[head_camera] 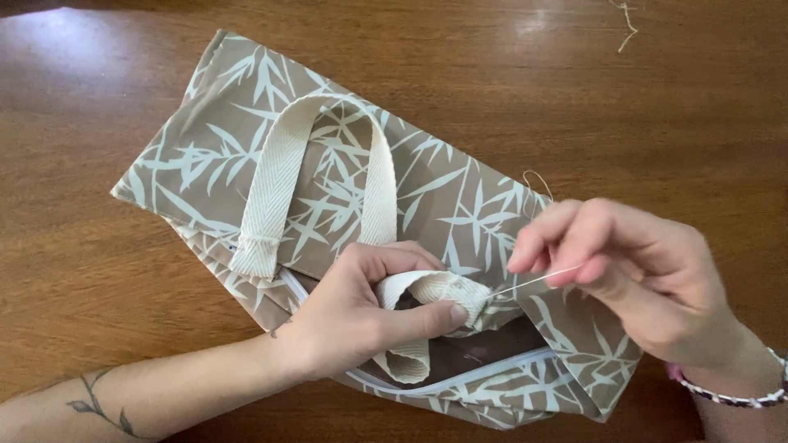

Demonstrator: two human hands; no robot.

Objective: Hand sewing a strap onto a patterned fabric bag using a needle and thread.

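A tan cloth bag [246,131] with a pale leaf print lies flat on a brown wooden table [657,107]. It has cream webbing handles. One handle [279,172] arches across the top of the bag. My left hand [361,316] pinches the folded second handle [435,291] near the bag's open zipped mouth. My right hand [624,262] pinches a thin pale thread [529,283], drawn taut from that handle up to the fingers. I cannot make out a needle.
A white zip [460,381] runs along the bag's open edge, showing brown lining. A loose scrap of thread [628,25] lies at the far right of the table. A beaded bracelet [739,398] circles my right wrist.
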